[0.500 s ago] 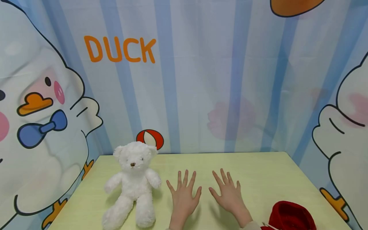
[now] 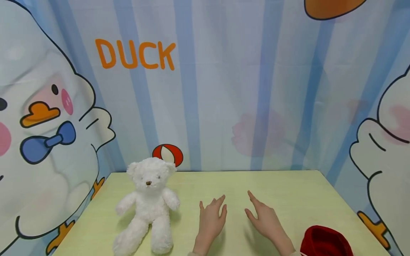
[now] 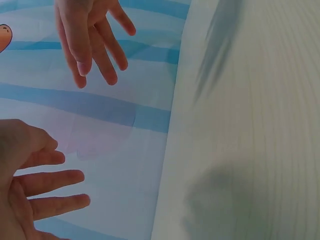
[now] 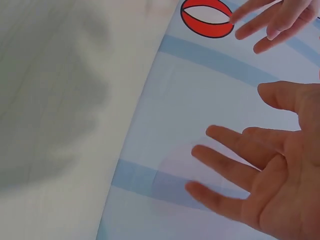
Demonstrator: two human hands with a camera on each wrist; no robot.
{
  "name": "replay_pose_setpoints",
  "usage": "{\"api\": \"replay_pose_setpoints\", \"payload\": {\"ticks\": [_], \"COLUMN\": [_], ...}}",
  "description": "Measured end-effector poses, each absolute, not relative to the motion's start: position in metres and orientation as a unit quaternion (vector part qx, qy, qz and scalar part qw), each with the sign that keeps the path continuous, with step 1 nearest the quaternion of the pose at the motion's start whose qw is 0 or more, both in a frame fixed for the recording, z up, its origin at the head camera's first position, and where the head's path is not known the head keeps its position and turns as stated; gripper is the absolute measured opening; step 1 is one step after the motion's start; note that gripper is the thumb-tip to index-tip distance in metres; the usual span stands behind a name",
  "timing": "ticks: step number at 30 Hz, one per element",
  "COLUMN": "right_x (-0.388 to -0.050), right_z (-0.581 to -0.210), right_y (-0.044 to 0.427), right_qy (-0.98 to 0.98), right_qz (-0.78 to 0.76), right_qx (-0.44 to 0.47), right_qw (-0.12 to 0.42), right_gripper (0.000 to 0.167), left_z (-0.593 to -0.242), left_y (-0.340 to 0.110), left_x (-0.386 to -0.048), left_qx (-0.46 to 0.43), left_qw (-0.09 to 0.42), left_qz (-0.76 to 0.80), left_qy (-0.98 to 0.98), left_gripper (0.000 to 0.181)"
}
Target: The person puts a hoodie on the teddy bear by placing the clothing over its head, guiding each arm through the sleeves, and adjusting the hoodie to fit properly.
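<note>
Both hands hover above the table, casting shadows on it and holding nothing. My left hand, its fingers spread and slightly bent, is to the right of a white teddy bear and does not touch it. My right hand faces it across a gap, thumb apart from the fingers. In the left wrist view the left hand is at lower left and the right hand at the top. The right wrist view has the right hand with parted fingers and the left hand above it.
A red fabric item, hollow at its top, lies at the table's front right. Behind the table hangs a striped blue curtain with duck pictures and orange letters.
Both hands have turned from palms down with fanned fingers to palms more inward, facing each other. The bear and the red item have stayed in place; the view has shifted slightly.
</note>
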State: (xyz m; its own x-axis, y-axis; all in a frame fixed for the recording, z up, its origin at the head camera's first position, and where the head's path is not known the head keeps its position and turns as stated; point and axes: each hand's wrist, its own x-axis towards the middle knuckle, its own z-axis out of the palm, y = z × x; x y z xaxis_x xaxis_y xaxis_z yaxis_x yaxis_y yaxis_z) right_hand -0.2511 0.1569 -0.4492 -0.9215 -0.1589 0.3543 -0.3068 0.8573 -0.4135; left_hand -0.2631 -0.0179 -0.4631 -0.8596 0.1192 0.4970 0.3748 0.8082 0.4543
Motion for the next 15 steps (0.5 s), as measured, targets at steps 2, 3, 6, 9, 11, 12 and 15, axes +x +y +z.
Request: {"api": "replay_pose_setpoints", "payload": {"ticks": [2, 3, 6, 9, 11, 12, 15], "right_x": [-0.249, -0.248, -0.243, -0.239, -0.236, -0.235, -0.231], "right_z": [-0.446, -0.445, -0.442, -0.439, -0.437, -0.436, -0.434], "right_y": [0.161, 0.164, 0.174, 0.186, 0.194, 0.199, 0.213], "right_qy": [-0.942, -0.937, -0.932, -0.934, -0.937, -0.939, -0.942], "right_qz": [0.274, 0.292, 0.318, 0.318, 0.313, 0.312, 0.311], "right_qx": [0.132, 0.135, 0.133, 0.125, 0.118, 0.113, 0.098], "right_qw": [0.144, 0.137, 0.116, 0.106, 0.099, 0.095, 0.075], "right_gripper": [0.055, 0.054, 0.049, 0.044, 0.042, 0.042, 0.042], "left_z": [-0.461, -0.459, -0.455, -0.451, -0.450, -0.449, -0.449], "left_y": [-0.015, -0.013, -0.005, 0.005, 0.012, 0.016, 0.027], "left_x": [-0.263, -0.263, -0.263, -0.263, -0.262, -0.262, -0.259], "left_qx": [-0.147, -0.155, -0.175, -0.191, -0.199, -0.202, -0.206], "left_qw": [0.213, 0.203, 0.162, 0.129, 0.111, 0.104, 0.079], "left_qz": [-0.313, -0.332, -0.396, -0.452, -0.476, -0.485, -0.509], "left_qy": [-0.914, -0.908, -0.887, -0.862, -0.850, -0.845, -0.832], "left_gripper": [0.028, 0.027, 0.025, 0.024, 0.023, 0.023, 0.022]}}
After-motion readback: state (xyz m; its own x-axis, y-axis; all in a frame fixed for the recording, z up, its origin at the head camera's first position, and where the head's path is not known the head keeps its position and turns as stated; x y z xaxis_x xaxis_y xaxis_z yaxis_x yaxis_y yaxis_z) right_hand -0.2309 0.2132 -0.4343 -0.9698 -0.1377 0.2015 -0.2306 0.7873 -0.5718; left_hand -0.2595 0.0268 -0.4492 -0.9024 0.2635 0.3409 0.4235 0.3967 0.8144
